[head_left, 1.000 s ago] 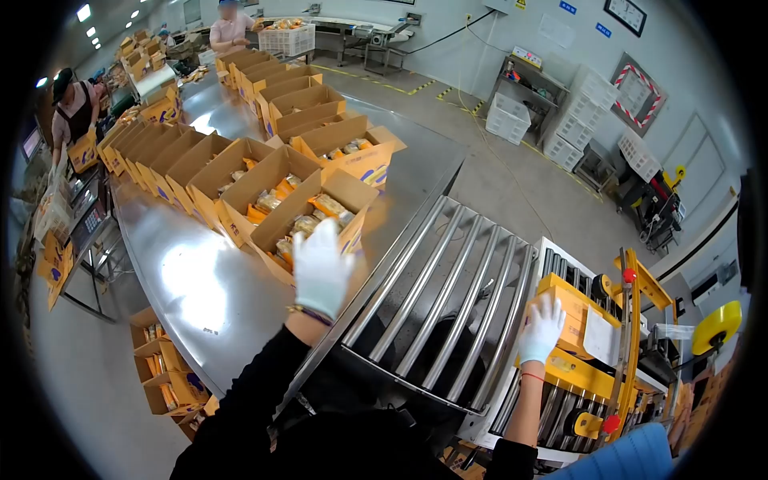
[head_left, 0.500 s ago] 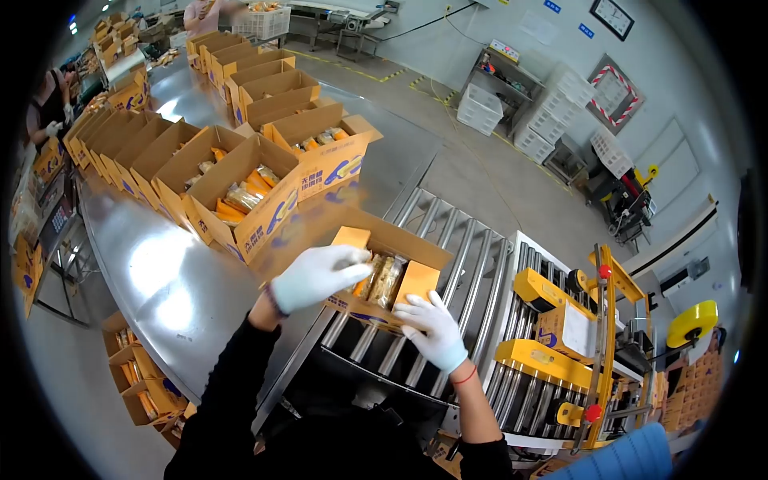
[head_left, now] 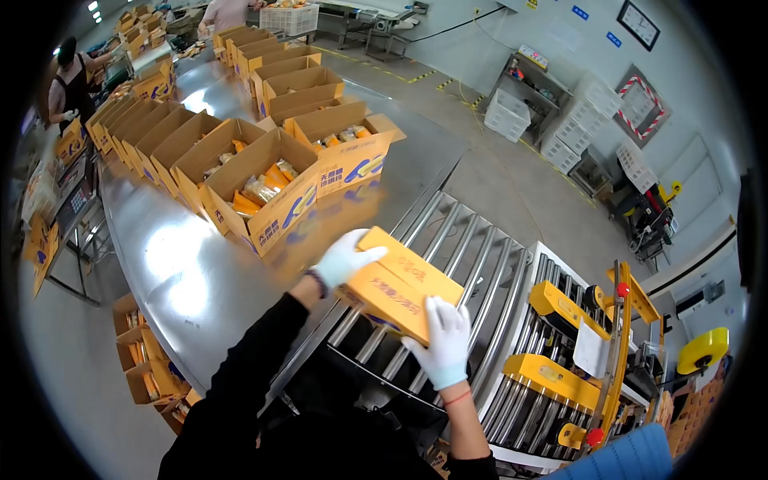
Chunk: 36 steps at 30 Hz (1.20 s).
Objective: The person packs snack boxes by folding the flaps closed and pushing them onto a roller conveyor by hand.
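A yellow-orange carton (head_left: 404,282) with its top flaps folded down rests over the near end of the roller conveyor (head_left: 480,268). My left hand (head_left: 346,260), in a white glove, holds the carton's left side, thumb on top. The gloved right hand (head_left: 442,340) grips its near right corner, fingers on the top flap. Beyond my left hand, an open carton (head_left: 260,192) of wrapped food packs stands on the metal table (head_left: 168,264), with another filled open carton (head_left: 344,148) beside it.
Rows of open cartons (head_left: 144,140) line the table. At the right stands a yellow-railed sealing machine (head_left: 552,382). More filled cartons (head_left: 144,360) sit below the table's left edge. One person (head_left: 74,88) stands at the far left, another (head_left: 228,14) at the far end.
The carton between my hands was open with packs showing; its top flaps are now folded down. A carton in the sealing machine is no longer visible there.
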Each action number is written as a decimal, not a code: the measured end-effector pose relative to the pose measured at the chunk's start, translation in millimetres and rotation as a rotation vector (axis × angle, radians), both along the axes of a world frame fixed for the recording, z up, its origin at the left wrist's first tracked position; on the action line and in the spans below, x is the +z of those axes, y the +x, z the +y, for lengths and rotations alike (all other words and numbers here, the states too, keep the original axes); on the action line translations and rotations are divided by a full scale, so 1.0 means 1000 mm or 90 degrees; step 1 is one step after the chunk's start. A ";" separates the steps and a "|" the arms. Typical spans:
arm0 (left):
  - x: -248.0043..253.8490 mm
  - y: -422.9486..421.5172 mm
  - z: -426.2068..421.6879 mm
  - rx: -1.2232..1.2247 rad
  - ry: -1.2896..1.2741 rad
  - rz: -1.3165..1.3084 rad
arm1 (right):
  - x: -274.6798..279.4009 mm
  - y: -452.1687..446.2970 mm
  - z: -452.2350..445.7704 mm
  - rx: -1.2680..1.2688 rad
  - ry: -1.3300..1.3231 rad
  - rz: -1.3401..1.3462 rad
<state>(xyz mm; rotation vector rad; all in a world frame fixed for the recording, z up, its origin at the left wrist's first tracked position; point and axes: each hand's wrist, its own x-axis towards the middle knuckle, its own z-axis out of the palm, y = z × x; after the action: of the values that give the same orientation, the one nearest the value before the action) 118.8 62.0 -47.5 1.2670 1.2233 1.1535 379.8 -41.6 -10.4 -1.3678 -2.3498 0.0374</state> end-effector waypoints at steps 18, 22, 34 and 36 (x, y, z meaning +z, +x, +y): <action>0.057 -0.061 -0.043 0.328 0.289 0.629 | -0.031 0.187 0.026 -0.438 0.063 -0.182; 0.022 -0.161 -0.047 0.422 0.285 0.908 | -0.057 0.135 0.043 -0.235 -0.124 0.198; 0.078 -0.086 -0.115 -0.163 0.210 0.264 | -0.008 -0.016 0.013 0.278 -0.126 0.151; 0.079 -0.067 -0.085 -0.199 0.076 0.228 | -0.008 -0.004 0.017 0.250 -0.258 0.262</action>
<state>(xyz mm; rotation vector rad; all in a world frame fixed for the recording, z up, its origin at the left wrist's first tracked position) 52.2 -23.0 32.0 1.7400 1.1676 0.8028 375.7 -24.7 -18.6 -0.9131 -2.2767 0.8628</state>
